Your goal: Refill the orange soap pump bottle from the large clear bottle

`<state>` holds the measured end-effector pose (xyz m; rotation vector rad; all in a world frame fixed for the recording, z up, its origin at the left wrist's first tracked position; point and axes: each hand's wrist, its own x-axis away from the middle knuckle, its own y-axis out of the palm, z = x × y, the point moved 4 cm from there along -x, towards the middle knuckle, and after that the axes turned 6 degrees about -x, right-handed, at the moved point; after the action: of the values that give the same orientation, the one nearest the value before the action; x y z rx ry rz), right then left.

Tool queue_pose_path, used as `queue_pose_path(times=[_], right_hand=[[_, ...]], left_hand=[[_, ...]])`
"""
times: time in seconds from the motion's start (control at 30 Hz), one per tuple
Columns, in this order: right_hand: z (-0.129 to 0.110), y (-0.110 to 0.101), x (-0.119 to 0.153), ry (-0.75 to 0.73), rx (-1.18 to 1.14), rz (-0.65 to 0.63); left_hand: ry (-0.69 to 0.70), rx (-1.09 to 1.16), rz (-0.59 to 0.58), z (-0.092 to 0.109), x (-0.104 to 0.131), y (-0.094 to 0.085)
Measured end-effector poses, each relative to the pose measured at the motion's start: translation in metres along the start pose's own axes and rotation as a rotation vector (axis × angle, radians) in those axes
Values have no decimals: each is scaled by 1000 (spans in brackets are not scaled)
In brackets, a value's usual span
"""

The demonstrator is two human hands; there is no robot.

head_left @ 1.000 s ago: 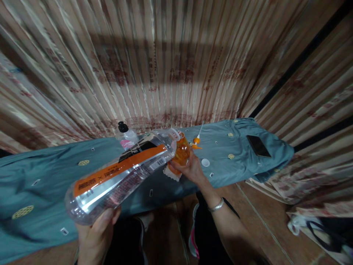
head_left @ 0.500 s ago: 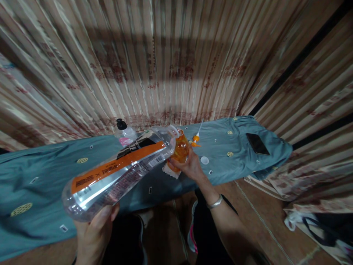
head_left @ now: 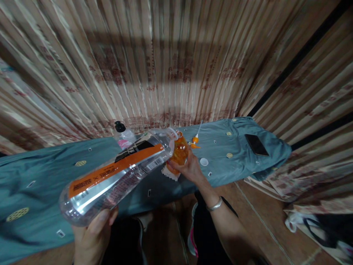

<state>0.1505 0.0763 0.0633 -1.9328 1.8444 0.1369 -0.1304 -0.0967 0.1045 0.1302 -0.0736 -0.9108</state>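
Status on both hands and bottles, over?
Left hand holding large clear bottle, tilted. Right hand gripping orange bottle. Mouths close together. Orange pump head lying aside, right.

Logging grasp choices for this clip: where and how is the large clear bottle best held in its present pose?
Grip the large clear bottle near its base, probably from beneath on the near side, where the left hand holds it. It is tilted, its mouth by the orange bottle in the right hand, so a palm underneath should bear the body and leave the neck free.
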Motion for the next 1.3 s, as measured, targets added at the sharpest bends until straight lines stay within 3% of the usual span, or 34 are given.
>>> queue_pose_path(times=[0.97,1.3], right_hand=[[-1,1,0,-22,10,-4],[1,1,-1,-17,-3,-5]], left_hand=[[73,0,-13,3,0,3],[104,-19,9,15,1,15]])
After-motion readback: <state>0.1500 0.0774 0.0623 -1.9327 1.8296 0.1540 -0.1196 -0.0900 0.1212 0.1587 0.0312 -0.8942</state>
